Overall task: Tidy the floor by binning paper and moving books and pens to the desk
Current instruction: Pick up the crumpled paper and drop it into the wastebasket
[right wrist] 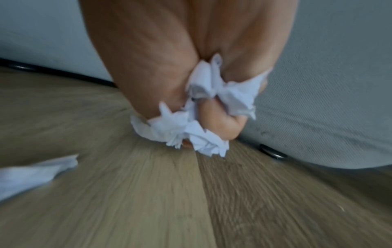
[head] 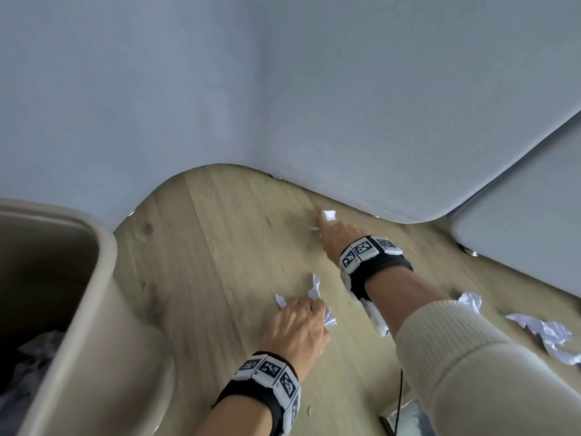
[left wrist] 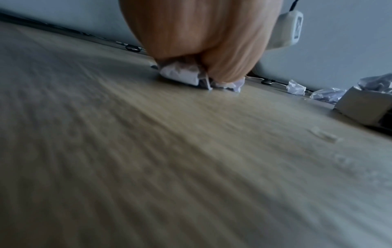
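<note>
1. Head view: your left hand [head: 297,325] is down on the wooden floor [head: 220,247], just right of the beige bin [head: 103,272], fingers curled over a wad of crumpled white paper [head: 315,289] that pokes out past the fingertips. Your right hand [head: 334,237] is stretched further from the bin, close to the grey upholstered base [head: 345,121], clutching its own paper scrap [head: 329,215]. More loose balls [head: 547,333] lie well right of the bin, past your cream sleeve [head: 471,357]. The bin already has some crumpled stuff at the bottom. The corner of something flat, maybe a book [head: 401,415], peeks in at the bottom edge; can't tell for sure.

2. Left wrist view: pretty blurry, but you can see your left hand [left wrist: 201,42] pressing the paper wad [left wrist: 182,74] against the floor [left wrist: 148,151], with your fingers closed round it. Two more scraps [left wrist: 296,88] sit further along by the grey base [left wrist: 339,50], and a thick whitish block [left wrist: 364,107] lies at the right edge.

3. Right wrist view: your right hand [right wrist: 169,67] is bunched tight around torn white paper [right wrist: 197,127], bits squeezing out between the fingers [right wrist: 220,124], just above the floor [right wrist: 127,201] and right beside the grey base [right wrist: 328,100]. Another loose sheet [right wrist: 36,174] lies flat on the floor at the left edge.
</note>
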